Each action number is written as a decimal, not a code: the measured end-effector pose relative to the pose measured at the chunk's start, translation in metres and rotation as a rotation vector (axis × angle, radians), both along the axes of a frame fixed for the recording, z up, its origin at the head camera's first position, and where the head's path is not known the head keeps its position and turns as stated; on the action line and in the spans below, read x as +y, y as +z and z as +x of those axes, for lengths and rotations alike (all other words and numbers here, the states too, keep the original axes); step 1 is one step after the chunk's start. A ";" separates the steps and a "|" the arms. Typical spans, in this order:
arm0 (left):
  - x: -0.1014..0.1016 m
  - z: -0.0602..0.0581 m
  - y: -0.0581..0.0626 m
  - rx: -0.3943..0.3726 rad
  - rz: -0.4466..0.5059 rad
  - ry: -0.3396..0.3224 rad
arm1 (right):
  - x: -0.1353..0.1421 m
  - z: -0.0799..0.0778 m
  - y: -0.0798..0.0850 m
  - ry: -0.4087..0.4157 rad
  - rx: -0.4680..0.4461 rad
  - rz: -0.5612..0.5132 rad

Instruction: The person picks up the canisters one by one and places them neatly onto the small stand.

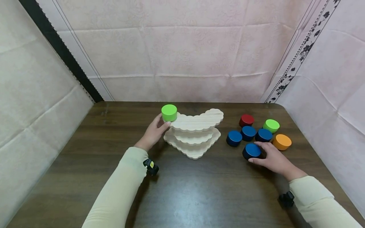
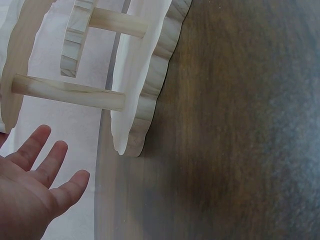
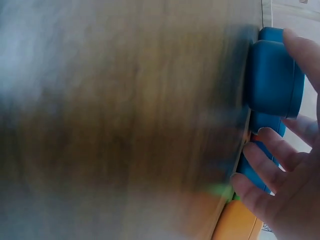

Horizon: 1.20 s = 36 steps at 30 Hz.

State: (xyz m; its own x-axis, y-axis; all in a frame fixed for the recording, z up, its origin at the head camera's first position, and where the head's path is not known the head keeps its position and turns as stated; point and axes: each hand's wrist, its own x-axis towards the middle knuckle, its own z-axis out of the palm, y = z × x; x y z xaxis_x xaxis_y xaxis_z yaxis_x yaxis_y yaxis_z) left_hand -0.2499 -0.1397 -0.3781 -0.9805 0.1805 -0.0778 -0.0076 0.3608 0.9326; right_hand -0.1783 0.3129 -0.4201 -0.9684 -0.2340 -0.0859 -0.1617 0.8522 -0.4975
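Note:
On the left end of a pale wooden tiered stand (image 1: 199, 121) sits a light green round lidded tin (image 1: 169, 113). My left hand (image 1: 152, 134) has its thumb and index finger at the base of this tin, pinching it from the side. In the left wrist view its other fingers (image 2: 52, 167) spread loosely below the stand's top tier. To the right, my right hand (image 1: 273, 158) grips a blue round lidded tin (image 1: 252, 151) between thumb and index finger. This blue tin (image 3: 272, 77) is the nearest of its group, and the remaining fingers fan out beside it.
Behind the right hand stand more round tins: several blue ones (image 1: 234, 138), a red one (image 1: 246, 120), another green one (image 1: 271, 126) and an orange one (image 1: 282, 142). The dark wooden table (image 1: 182, 190) meets pale cloth hangings (image 1: 182, 63) at the back and sides.

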 end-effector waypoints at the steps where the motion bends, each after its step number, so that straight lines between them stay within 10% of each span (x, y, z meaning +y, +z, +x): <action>1: 0.001 0.003 0.005 -0.005 -0.005 0.000 | 0.001 0.000 0.000 0.000 -0.002 -0.002; 11: 0.008 0.023 0.030 -0.004 -0.032 0.005 | 0.002 -0.001 0.001 0.006 0.002 -0.016; 20: -0.003 -0.005 -0.012 0.044 -0.032 0.017 | 0.000 0.000 0.001 -0.014 0.010 -0.038; 36: 0.001 0.001 0.005 -0.020 -0.015 0.000 | -0.015 0.005 0.016 -0.055 0.069 -0.076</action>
